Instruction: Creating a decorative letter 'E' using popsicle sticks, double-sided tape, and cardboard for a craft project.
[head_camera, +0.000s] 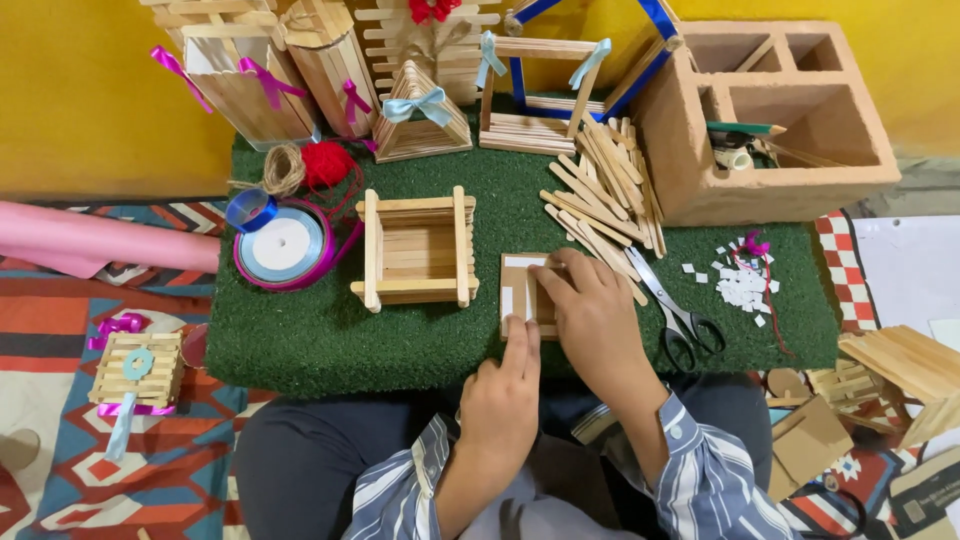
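A small flat panel of wooden sticks (518, 290) with white strips on it lies on the green turf mat (330, 330), near its front edge. My right hand (597, 320) rests over the panel's right side, fingers pressing on it. From below, my left hand (505, 395) touches the panel's lower edge with its fingertips. Just left of the panel stands an open square box of wooden sticks (417, 250). A loose pile of plain wooden sticks (600, 190) lies behind my right hand.
Scissors (680, 315) and white paper bits (742, 285) lie right of my hands. Ribbon spools (283, 245), twine and red yarn (327, 163) sit at left. Stick houses line the back, beside a hollow clay brick (775, 120). More stick crafts lie off the mat on both sides.
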